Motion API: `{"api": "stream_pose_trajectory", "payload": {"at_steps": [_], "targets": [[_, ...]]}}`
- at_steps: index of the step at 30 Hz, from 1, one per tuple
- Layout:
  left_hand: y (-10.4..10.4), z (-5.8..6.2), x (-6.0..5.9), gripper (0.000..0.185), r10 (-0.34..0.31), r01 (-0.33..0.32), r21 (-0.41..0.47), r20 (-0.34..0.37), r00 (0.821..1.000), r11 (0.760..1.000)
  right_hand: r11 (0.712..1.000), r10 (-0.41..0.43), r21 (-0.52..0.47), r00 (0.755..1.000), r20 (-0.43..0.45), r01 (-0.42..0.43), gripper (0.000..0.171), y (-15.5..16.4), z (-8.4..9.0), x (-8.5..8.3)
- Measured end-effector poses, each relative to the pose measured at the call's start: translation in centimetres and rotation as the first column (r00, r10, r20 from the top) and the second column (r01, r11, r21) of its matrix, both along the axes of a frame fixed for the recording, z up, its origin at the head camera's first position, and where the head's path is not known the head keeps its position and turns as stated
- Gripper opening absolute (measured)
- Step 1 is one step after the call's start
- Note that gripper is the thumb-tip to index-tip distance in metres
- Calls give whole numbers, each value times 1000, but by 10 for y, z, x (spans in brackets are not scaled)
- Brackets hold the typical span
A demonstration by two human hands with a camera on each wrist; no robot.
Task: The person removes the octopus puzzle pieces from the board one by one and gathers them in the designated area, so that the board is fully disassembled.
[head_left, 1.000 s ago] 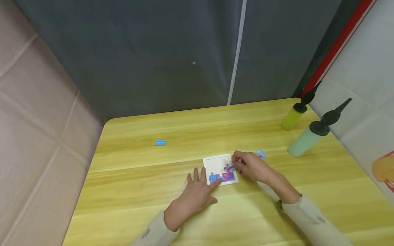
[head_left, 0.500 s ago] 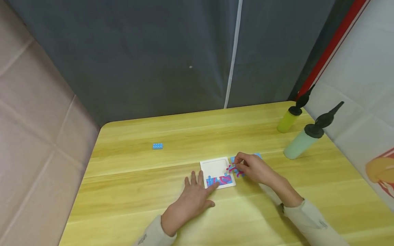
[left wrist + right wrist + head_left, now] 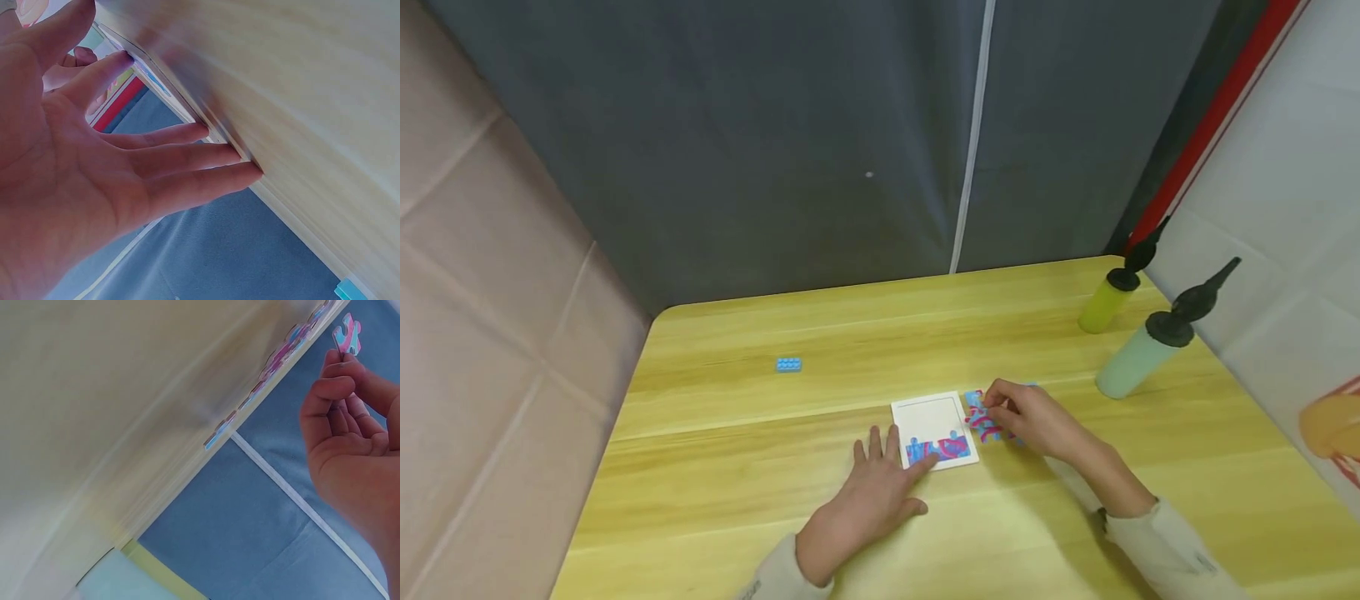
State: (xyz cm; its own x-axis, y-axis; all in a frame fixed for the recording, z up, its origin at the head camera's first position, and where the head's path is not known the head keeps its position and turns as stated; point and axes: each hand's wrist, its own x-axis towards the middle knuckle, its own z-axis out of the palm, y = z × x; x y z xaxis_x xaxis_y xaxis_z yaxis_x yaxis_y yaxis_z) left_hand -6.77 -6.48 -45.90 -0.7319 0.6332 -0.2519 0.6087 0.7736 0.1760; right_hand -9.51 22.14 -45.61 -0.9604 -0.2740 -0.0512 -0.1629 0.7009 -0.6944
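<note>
A square white puzzle tray point(image 3: 925, 411) lies on the table, its near part filled with joined blue and pink jigsaw pieces point(image 3: 951, 448). My left hand point(image 3: 868, 496) is spread flat, with one fingertip on the joined pieces and other fingertips at the tray's left edge. In the left wrist view, the left hand's fingers point(image 3: 187, 156) stretch straight toward the tabletop. To the right of the tray my right hand point(image 3: 1037, 421) pinches a jigsaw piece point(image 3: 348, 335) between thumb and forefinger. Loose jigsaw pieces point(image 3: 976, 400) lie beneath it, partly hidden by the hand.
A blue toy brick point(image 3: 788, 365) sits farther back on the left of the wooden table point(image 3: 715, 400). Two hand pumps with black nozzles, one yellow-green point(image 3: 1101, 307) and one pale green point(image 3: 1138, 360), stand at the right. A dark curtain point(image 3: 775, 167) hangs behind.
My right hand has drawn the jigsaw piece rightward, from the tray's right edge to over the loose pieces. The left hand holds its place at the tray. The head view has shifted slightly.
</note>
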Motion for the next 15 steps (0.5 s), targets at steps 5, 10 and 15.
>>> {"api": "stream_pose_trajectory", "payload": {"at_steps": [5,10,15], "targets": [[1,0,0,67,-2,2,-3,-9,1000,1000,1000,-2,11,1000,-4,2,7,3,1,1],[0,0,0,67,-1,1,-4,-5,1000,1000,1000,-10,19,1000,-23,11,7,5,1,2],[1,1,0,66,0,0,-4,6,1000,1000,1000,-1,7,999,-44,1,6,7,0,3]]}}
